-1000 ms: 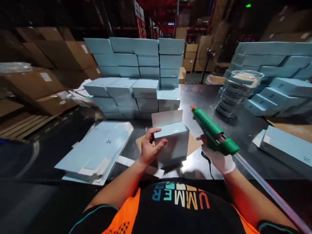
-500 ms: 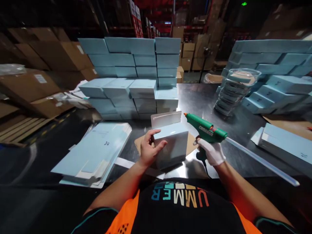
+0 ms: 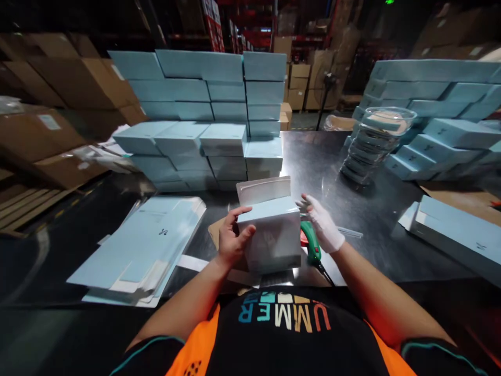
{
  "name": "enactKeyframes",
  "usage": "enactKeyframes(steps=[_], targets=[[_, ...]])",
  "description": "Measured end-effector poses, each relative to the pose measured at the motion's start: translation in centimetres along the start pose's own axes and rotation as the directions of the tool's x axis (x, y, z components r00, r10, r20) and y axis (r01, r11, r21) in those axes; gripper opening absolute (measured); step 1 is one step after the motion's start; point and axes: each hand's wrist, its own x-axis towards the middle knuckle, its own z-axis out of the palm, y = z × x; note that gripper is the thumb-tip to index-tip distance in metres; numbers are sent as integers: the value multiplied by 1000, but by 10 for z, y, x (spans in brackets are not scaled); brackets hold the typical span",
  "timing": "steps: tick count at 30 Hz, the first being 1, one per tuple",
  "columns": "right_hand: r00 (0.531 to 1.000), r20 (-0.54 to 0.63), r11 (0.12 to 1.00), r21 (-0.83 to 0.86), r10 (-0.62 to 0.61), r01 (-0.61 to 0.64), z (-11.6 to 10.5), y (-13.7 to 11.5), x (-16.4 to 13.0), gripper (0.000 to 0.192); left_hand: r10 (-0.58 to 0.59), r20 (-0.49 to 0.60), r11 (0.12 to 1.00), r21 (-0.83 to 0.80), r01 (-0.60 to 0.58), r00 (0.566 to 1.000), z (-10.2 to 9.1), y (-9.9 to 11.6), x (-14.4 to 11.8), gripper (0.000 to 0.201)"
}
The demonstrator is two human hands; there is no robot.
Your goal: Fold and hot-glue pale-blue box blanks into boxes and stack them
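Dim warehouse (image 3: 254,15), dark shiny table (image 3: 303,151). The box (image 3: 274,240) was upfront, near the person's torso (image 3: 293,339), flap (image 3: 264,189) raised at its far side. Risk: if the left hand (image 3: 231,237) slackened, it could skew; the right hand (image 3: 323,224) could snag the glue gun (image 3: 312,243) beside it. Left gripped the box's left end, thumb on front. Gloved right looked empty, fingers loosely extended near the box's right top corner, forearm angled inward.

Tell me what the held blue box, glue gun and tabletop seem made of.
Held blue box: probably coated paperboard, satin; thin flap, soft sheen. Glue gun: likely plastic; smooth green surface. Tabletop: dark, glossy, perhaps metal or laminate; it reflects light.
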Motion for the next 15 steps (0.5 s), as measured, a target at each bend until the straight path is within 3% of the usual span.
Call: enactKeyframes(steps=[4, 9, 12, 15], targets=[[989, 136, 995, 91, -52, 40, 34, -16, 15, 41, 88, 43, 992, 90, -92, 995, -2, -10, 0, 61], [967, 200, 986, 82, -156, 142, 24, -6, 19, 39, 320, 113, 936, 116, -333, 941, -3, -24, 4, 57], [889, 278, 925, 3, -365, 379, 10, 10, 10, 55, 436, 53, 900, -38, -435, 898, -3, -27, 12, 58], [781, 335, 822, -30, -527, 568, 5, 18, -3, 47, 545, 150, 838, -97, -536, 825, -9, -22, 21, 49]])
